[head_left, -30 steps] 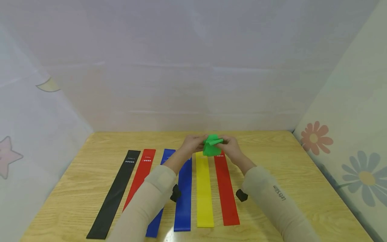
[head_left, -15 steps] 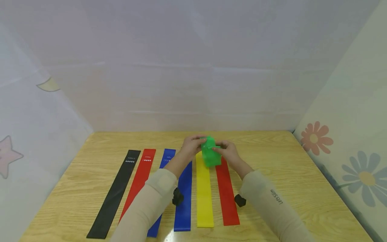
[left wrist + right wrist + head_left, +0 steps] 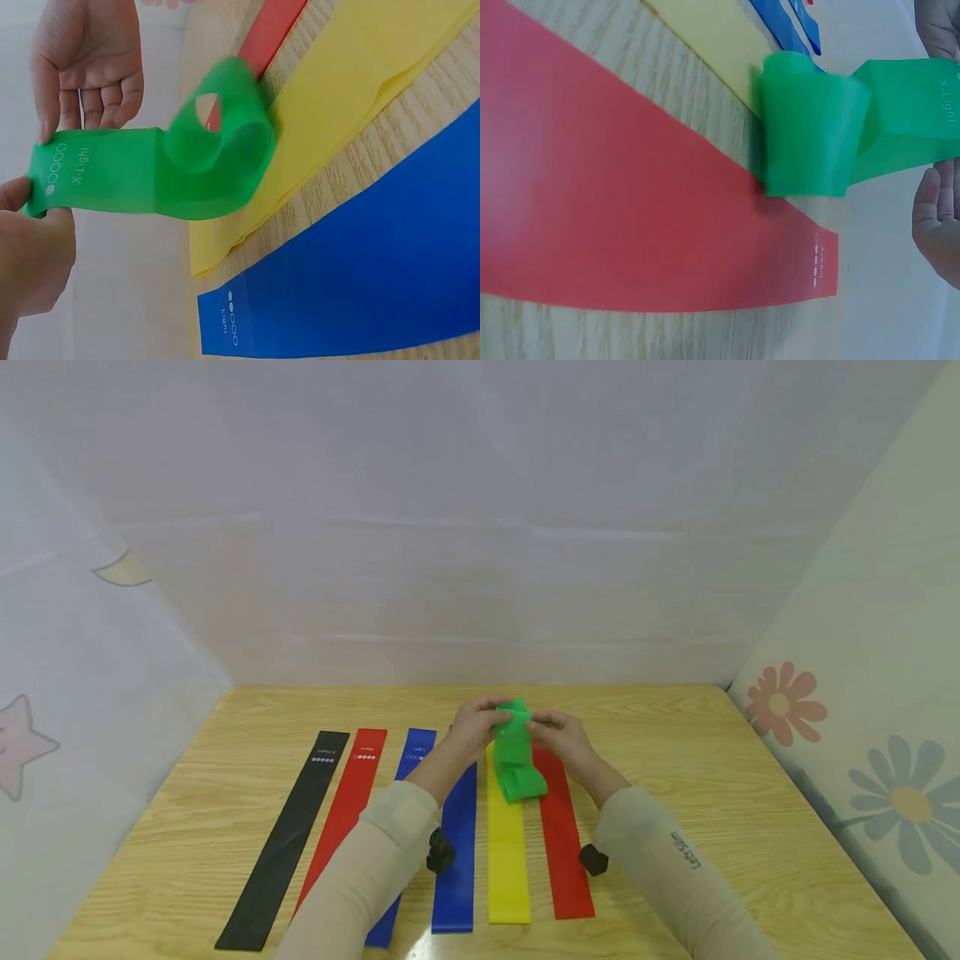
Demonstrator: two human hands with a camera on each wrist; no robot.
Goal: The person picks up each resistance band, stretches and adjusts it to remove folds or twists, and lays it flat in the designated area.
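My left hand (image 3: 476, 727) and right hand (image 3: 558, 735) meet above the far end of the wooden table (image 3: 712, 793), and both hold the top end of a green band (image 3: 517, 764) marked "X-Light". In the left wrist view, my left hand (image 3: 30, 255) pinches the green band's (image 3: 150, 176) end. The right hand (image 3: 90, 60) touches its upper edge with a fingertip. The band hangs down, and its lower end curls into a loop on the yellow band (image 3: 506, 860). In the right wrist view, that green band's curl (image 3: 810, 135) sits beside the right red band (image 3: 630, 210).
Flat bands lie side by side on the table: black (image 3: 288, 835), red (image 3: 341, 810), two overlapping blue ones (image 3: 456, 852), yellow, and another red (image 3: 562, 852). Pale walls with star and flower prints close in the back and both sides.
The green band was a bunched wad between my hands. It has unrolled downward, and its lower end now reaches the yellow band. My hands have barely shifted.
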